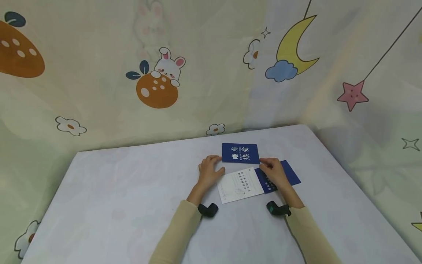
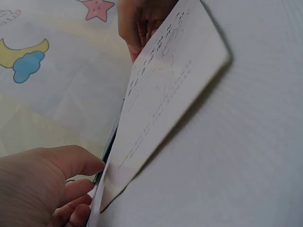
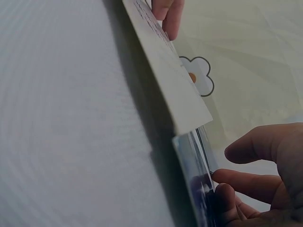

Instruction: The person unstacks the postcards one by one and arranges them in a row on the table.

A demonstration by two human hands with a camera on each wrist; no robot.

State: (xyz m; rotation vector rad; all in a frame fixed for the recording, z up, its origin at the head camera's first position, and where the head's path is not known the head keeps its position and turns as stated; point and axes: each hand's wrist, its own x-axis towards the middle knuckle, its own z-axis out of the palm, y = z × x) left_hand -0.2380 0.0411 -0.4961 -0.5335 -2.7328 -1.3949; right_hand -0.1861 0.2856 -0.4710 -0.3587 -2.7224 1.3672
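Observation:
At the back lies a blue booklet [image 1: 240, 153] with white characters on its cover. In front of it is a white printed booklet [image 1: 240, 185], and a second blue booklet [image 1: 289, 173] lies at its right, partly hidden by my right hand. My left hand [image 1: 208, 170] has its forefinger at the left edge of the back booklet and its thumb near the white one's corner. My right hand [image 1: 275, 172] reaches over the second blue booklet, fingertips at the back booklet's lower right corner. The right wrist view shows that thumb [image 3: 251, 146] apart from the forefinger.
A white-covered table [image 1: 132, 190] spreads around the booklets, its back edge close behind the blue one. Patterned cloth walls [image 1: 99, 91] stand behind and at the sides. Each wrist wears a black camera [image 1: 209, 210].

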